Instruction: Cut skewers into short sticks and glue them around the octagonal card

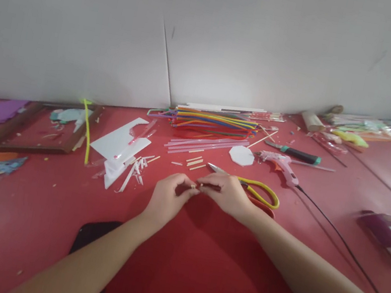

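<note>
Over the red table (212,265), my left hand (167,197) pinches small pale wooden stick pieces (193,186) between thumb and fingertips. My right hand (228,195) is closed in a pinch close beside it, with a tiny pale stick end (200,185) at its fingertips. Whether the two pieces touch is too small to tell. Scissors (266,193) with yellow and orange handles lie partly under my right hand. Just beyond the hands lie several short cut wooden sticks (195,161). A white octagonal paper piece (241,155) rests behind the scissors.
A pink glue gun (283,166) trails a black cord on the right, near a utility knife (300,155). Colourful pipe cleaners (214,123) and pink glue sticks (206,146) lie at the back. White scraps (136,171), a brown frame (32,145) and a dark phone (92,234) are leftward.
</note>
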The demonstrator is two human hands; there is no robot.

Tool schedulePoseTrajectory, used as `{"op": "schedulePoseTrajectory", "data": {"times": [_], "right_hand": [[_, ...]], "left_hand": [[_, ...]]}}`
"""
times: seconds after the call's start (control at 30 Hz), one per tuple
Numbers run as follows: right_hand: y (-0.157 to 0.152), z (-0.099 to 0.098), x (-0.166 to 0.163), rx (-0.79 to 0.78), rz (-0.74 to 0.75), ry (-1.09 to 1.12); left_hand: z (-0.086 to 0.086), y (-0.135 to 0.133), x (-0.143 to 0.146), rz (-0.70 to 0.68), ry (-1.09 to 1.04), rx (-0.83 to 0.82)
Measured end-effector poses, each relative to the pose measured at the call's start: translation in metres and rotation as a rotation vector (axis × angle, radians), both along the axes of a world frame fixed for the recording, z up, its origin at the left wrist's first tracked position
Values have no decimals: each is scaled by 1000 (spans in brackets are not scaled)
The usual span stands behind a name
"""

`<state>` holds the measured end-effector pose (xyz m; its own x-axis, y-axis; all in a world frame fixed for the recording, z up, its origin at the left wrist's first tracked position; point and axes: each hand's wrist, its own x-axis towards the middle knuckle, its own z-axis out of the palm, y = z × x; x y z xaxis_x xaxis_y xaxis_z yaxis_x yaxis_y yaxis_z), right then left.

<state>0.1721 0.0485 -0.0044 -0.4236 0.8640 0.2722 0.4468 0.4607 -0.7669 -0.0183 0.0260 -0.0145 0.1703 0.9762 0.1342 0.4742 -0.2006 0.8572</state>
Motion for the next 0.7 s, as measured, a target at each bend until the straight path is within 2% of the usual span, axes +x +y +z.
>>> {"op": "schedulePoseTrajectory", "data": {"times": [0.1,0.27,0.5,0.7], "right_hand": [[1,-3,-2,-2,-22,-58],[1,-4,-3,111,-61,-123],[0,-7,-3,150,67,-138],[1,-8,-5,142,67,-140]], "left_hand": [[1,-1,1,-5,-2,3],[5,-2,2,2,-1,24],[9,-3,3,-11,14,60],[12,-3,4,-14,22,60]]}}
